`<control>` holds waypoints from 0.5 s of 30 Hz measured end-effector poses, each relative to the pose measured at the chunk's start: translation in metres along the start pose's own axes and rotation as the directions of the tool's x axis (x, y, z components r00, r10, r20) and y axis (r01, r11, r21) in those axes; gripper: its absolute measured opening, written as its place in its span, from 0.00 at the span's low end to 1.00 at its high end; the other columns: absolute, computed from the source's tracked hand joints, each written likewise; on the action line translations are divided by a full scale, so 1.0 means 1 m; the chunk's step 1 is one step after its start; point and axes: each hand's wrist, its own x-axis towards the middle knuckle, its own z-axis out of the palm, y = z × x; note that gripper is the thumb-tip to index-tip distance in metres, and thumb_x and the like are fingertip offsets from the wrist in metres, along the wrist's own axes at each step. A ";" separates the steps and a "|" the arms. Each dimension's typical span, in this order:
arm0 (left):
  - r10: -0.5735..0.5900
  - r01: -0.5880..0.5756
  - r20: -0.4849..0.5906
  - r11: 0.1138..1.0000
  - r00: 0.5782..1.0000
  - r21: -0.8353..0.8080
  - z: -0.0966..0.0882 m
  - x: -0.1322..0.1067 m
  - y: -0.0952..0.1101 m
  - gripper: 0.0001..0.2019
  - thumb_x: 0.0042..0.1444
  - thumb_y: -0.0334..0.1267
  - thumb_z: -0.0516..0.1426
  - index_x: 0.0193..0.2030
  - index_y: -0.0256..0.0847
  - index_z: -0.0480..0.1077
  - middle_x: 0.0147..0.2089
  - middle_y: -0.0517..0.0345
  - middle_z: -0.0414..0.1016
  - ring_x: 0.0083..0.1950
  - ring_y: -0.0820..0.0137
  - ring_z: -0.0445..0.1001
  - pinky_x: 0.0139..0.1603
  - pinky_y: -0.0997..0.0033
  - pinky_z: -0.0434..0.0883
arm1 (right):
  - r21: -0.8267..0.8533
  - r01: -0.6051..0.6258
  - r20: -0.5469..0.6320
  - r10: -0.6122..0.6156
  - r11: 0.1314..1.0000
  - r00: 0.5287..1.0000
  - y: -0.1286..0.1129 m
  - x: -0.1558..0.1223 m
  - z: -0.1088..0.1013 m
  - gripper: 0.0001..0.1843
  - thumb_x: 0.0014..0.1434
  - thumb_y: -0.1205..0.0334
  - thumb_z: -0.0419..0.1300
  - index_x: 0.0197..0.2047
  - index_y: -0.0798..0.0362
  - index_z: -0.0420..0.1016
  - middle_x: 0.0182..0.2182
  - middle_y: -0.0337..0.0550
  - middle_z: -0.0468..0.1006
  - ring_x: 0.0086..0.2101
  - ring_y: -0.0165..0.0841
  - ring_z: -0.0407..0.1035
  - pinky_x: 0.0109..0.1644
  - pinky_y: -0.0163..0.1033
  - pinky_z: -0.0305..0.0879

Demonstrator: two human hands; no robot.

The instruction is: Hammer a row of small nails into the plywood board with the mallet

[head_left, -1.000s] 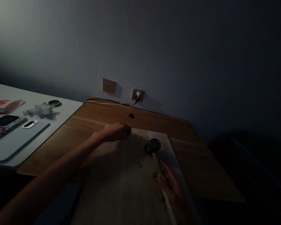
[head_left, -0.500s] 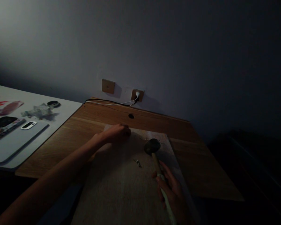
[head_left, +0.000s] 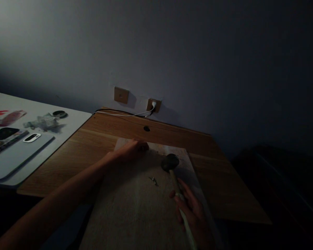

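Observation:
A pale wooden board (head_left: 135, 208) lies on the brown table (head_left: 75, 152) in dim light. My left hand (head_left: 132, 149) reaches to the board's far left corner, fingers curled closed on something I cannot make out. My right hand (head_left: 194, 215) rests at the board's near right, wrapped round the pale handle of a mallet (head_left: 170, 162), whose dark head lies on the board. A small metal piece (head_left: 153, 180), perhaps a nail or screw, lies on the board between my hands.
A white desk (head_left: 73, 119) adjoins at the left with a grey laptop (head_left: 13, 156), a phone (head_left: 3, 133) and small items. Two wall plates (head_left: 121, 94) sit behind; a white cable (head_left: 125, 114) is plugged in. A dark hole (head_left: 146, 128) marks the table.
My left hand has shifted slightly lower onto the board's far corner. My right hand and the mallet have stayed put.

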 end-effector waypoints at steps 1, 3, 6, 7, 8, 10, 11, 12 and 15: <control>0.003 -0.003 -0.002 1.000 1.000 -0.014 0.001 -0.001 -0.001 0.13 0.56 0.27 0.57 0.46 0.42 0.75 0.44 0.59 0.81 0.43 0.71 0.78 0.43 0.78 0.68 | 0.005 0.021 0.005 -0.021 1.000 1.000 0.000 0.001 0.001 0.38 0.57 0.42 0.66 0.66 0.47 0.67 0.42 0.45 0.79 0.19 0.25 0.62 0.16 0.31 0.60; 0.015 -0.016 -0.013 0.999 1.000 -0.040 0.003 -0.002 -0.003 0.13 0.56 0.27 0.58 0.46 0.42 0.75 0.45 0.60 0.80 0.43 0.72 0.78 0.45 0.79 0.68 | 0.020 0.066 0.024 -0.066 0.998 0.998 -0.001 0.002 0.004 0.36 0.59 0.44 0.65 0.67 0.48 0.66 0.42 0.45 0.79 0.19 0.24 0.60 0.15 0.30 0.58; 0.021 -0.023 -0.035 0.998 0.999 -0.055 0.004 -0.001 -0.005 0.12 0.56 0.27 0.58 0.45 0.42 0.76 0.46 0.59 0.80 0.44 0.72 0.77 0.45 0.79 0.68 | 0.054 0.105 0.036 -0.107 0.993 0.994 -0.010 0.005 0.013 0.35 0.60 0.46 0.65 0.67 0.48 0.67 0.43 0.45 0.79 0.19 0.23 0.60 0.15 0.30 0.58; 0.020 -0.022 -0.039 0.998 0.999 -0.054 0.005 -0.001 -0.006 0.11 0.56 0.28 0.58 0.44 0.42 0.76 0.46 0.58 0.79 0.43 0.72 0.77 0.45 0.78 0.68 | 0.063 0.110 0.041 -0.113 0.992 0.993 -0.016 0.007 0.016 0.35 0.60 0.46 0.65 0.67 0.48 0.67 0.43 0.45 0.79 0.18 0.23 0.60 0.15 0.30 0.58; 0.017 -0.019 -0.040 0.998 0.999 -0.055 0.005 -0.001 -0.007 0.10 0.57 0.28 0.58 0.44 0.42 0.76 0.46 0.58 0.79 0.44 0.72 0.77 0.45 0.78 0.68 | 0.069 0.113 0.054 -0.116 0.991 0.992 -0.022 0.008 0.021 0.35 0.59 0.47 0.65 0.67 0.47 0.67 0.44 0.44 0.79 0.18 0.22 0.60 0.15 0.30 0.59; 0.007 -0.009 -0.038 0.998 0.999 -0.062 0.006 -0.001 -0.007 0.10 0.57 0.28 0.57 0.44 0.42 0.75 0.44 0.59 0.80 0.43 0.72 0.77 0.45 0.78 0.68 | 0.060 0.125 0.103 -0.131 0.990 0.986 -0.033 0.013 0.029 0.35 0.59 0.47 0.65 0.67 0.47 0.67 0.45 0.44 0.78 0.18 0.22 0.60 0.15 0.30 0.59; -0.002 -0.001 -0.037 0.998 0.999 -0.065 0.006 -0.001 -0.008 0.11 0.58 0.28 0.57 0.46 0.42 0.74 0.43 0.59 0.80 0.42 0.72 0.78 0.44 0.78 0.68 | 0.050 0.134 0.135 -0.139 0.990 0.981 -0.037 0.015 0.033 0.34 0.60 0.47 0.65 0.67 0.48 0.66 0.45 0.44 0.78 0.18 0.22 0.61 0.15 0.30 0.60; -0.010 0.007 -0.034 0.998 0.999 -0.069 0.006 -0.001 -0.008 0.13 0.58 0.29 0.57 0.48 0.42 0.73 0.43 0.60 0.80 0.42 0.72 0.78 0.43 0.78 0.68 | 0.041 0.143 0.162 -0.147 0.989 0.976 -0.041 0.018 0.037 0.34 0.60 0.47 0.64 0.67 0.48 0.66 0.45 0.44 0.78 0.18 0.22 0.61 0.15 0.30 0.60; -0.038 0.037 -0.021 0.996 0.999 -0.079 0.007 -0.002 -0.009 0.18 0.59 0.31 0.57 0.56 0.43 0.68 0.43 0.58 0.81 0.40 0.71 0.78 0.40 0.78 0.68 | 0.030 0.159 0.208 -0.162 0.987 0.965 -0.046 0.026 0.048 0.34 0.62 0.49 0.62 0.68 0.48 0.64 0.44 0.43 0.77 0.18 0.21 0.61 0.15 0.29 0.59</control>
